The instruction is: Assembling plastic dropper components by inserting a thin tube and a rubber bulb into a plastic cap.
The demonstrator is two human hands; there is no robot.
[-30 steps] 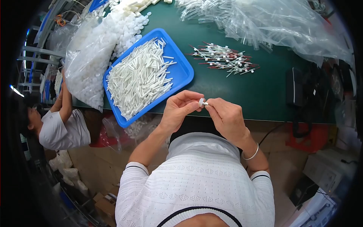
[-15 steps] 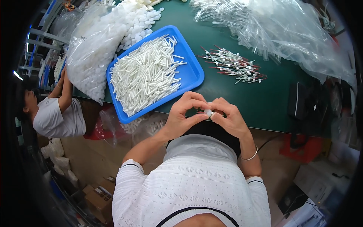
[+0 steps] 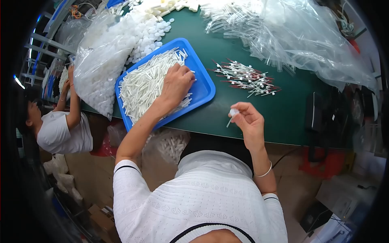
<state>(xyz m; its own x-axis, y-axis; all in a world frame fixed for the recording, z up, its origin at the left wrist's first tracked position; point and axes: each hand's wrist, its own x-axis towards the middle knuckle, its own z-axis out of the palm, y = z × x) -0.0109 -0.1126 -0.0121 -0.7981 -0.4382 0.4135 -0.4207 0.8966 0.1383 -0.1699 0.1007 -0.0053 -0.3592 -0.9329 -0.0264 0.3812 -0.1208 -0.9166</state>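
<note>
My left hand (image 3: 177, 84) is over the blue tray (image 3: 206, 87), its fingers curled down and pressed together at the right side of a heap of short white rods (image 3: 139, 87). The fingertips are mostly hidden, so what they grip cannot be made out. Near the table's front edge, my right hand (image 3: 249, 121) pinches a small white plastic cap (image 3: 234, 112) between thumb and fingers. A thin pale stem (image 3: 229, 122) points down from this cap. Beyond the right hand lies a loose pile of thin white pieces with red ends (image 3: 249, 77).
A clear bag of white discs (image 3: 97, 69) spills behind the tray. Clear tubes (image 3: 243, 30) and plastic sheeting (image 3: 308, 36) cover the back right. Another person (image 3: 65, 125) works at the far left. A black case (image 3: 318, 111) stands right; a bag of white pieces (image 3: 172, 146) hangs below the edge.
My hands, together before, are now apart. The left has moved up and left onto the rods in the tray; the right has shifted slightly right, keeping the white cap.
</note>
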